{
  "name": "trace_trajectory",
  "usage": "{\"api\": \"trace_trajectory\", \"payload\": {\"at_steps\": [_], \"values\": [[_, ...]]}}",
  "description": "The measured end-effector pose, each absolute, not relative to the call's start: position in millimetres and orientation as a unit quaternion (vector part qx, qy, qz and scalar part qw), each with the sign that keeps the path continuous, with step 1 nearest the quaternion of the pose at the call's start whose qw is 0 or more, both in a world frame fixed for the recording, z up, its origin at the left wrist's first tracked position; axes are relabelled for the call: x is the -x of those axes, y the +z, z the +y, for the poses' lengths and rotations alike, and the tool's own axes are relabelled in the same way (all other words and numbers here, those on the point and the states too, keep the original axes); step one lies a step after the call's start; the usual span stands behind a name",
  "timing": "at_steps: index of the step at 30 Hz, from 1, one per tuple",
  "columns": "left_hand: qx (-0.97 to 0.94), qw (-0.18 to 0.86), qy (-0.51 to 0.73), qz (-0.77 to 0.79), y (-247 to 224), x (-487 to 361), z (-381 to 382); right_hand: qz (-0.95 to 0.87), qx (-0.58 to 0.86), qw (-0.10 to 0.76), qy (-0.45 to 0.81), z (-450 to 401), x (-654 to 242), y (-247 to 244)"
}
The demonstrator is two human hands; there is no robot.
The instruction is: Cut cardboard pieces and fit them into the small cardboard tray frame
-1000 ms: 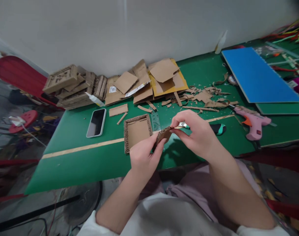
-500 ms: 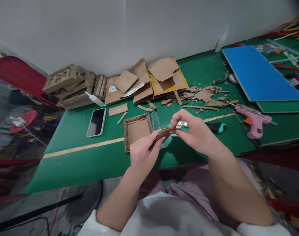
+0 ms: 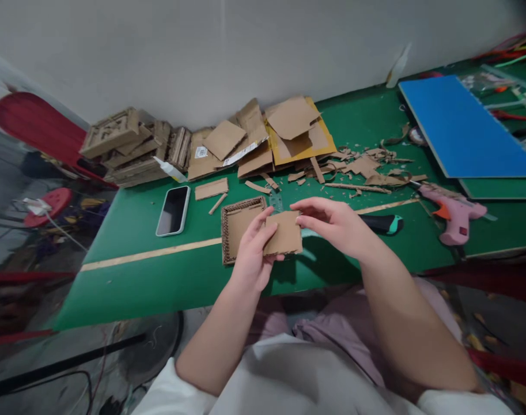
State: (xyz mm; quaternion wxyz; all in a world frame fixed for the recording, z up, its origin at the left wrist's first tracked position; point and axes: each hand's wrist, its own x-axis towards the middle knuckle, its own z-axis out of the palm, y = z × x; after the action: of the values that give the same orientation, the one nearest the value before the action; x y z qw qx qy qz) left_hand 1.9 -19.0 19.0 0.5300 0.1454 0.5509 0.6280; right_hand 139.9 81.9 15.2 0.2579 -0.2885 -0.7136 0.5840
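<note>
A small rectangular piece of cardboard (image 3: 284, 231) is raised over the table, its flat face turned up toward me. My left hand (image 3: 254, 249) grips its left side, thumb on top and fingers underneath. At its right upper corner, my right hand (image 3: 332, 222) pinches the edge between thumb and fingers. Just behind my left hand lies a shallow cardboard tray (image 3: 237, 230) with corrugated walls, partly covered by that hand. A clear green ruler (image 3: 276, 202) shows in part beyond the held piece. A black and teal cutter (image 3: 383, 223) rests right of my right hand.
On the green table (image 3: 159, 294) are a phone (image 3: 173, 211), a glue bottle (image 3: 170, 170), a pink glue gun (image 3: 455, 213) and a blue board (image 3: 465, 129). Cardboard scraps (image 3: 366, 167) are scattered at the back. Stacked cardboard pieces (image 3: 128, 147) stand at the left by the wall.
The cardboard piece has turned from nearly edge-on to showing its broad face. My left hand has shifted its grip, fingers now spread beneath it. The view has moved slightly.
</note>
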Motion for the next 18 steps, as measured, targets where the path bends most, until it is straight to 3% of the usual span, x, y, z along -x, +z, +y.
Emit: {"api": "trace_trajectory", "payload": {"at_steps": [7, 12, 18], "values": [[-0.149, 0.573, 0.606, 0.531, 19, -3, -23, -0.677, 0.303, 0.274, 0.612, 85, -134, 8], [-0.300, 0.429, 0.625, 0.579, 11, -11, -31, -0.759, 0.264, 0.324, 0.499, 82, -145, 22], [-0.432, 0.270, 0.558, 0.655, 1, -12, -41, -0.833, 0.223, 0.390, 0.322, 74, -155, 36]]}}
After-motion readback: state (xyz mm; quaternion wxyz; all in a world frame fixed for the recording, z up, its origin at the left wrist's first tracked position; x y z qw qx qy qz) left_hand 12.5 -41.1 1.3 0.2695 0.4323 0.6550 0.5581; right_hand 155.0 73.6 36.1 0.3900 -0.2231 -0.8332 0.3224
